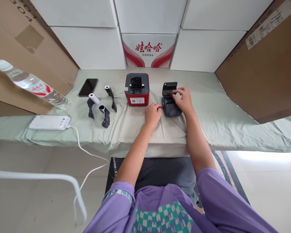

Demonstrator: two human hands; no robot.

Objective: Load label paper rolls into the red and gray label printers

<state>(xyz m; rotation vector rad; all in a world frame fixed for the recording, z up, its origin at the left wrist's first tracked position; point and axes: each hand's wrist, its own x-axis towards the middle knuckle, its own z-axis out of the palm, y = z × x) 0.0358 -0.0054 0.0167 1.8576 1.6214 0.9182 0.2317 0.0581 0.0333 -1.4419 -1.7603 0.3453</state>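
A small dark printer (170,103) sat on the cloth-covered table (215,119) just right of centre, directly in front of the person, with its lid tipped up at the far end and its body running away from the table edge, so its long axis pointed from the person toward the white boxes (92,45) stacked behind. The right hand (183,99) lay on top of it, fingers curled loosely over the open paper bay and touching the printer rather than clamped around it; nothing was pinched between the fingers as far as could be seen. The left hand (153,114) rested as a soft fist on the cloth, its knuckles touching the printer's near left corner, holding nothing. So the printer lay between the two hands, under the right one and just to the right of the left one, with the right hand the closer to the open bay. To the left of the printer stood a red printer (137,89), close but apart from it. Further left were three paper rolls (100,103) with dark trailing ends, a phone (88,87) lying flat, and a white power bank (49,122) with its cable hanging over the edge. A water bottle (31,84) showed at the far left.
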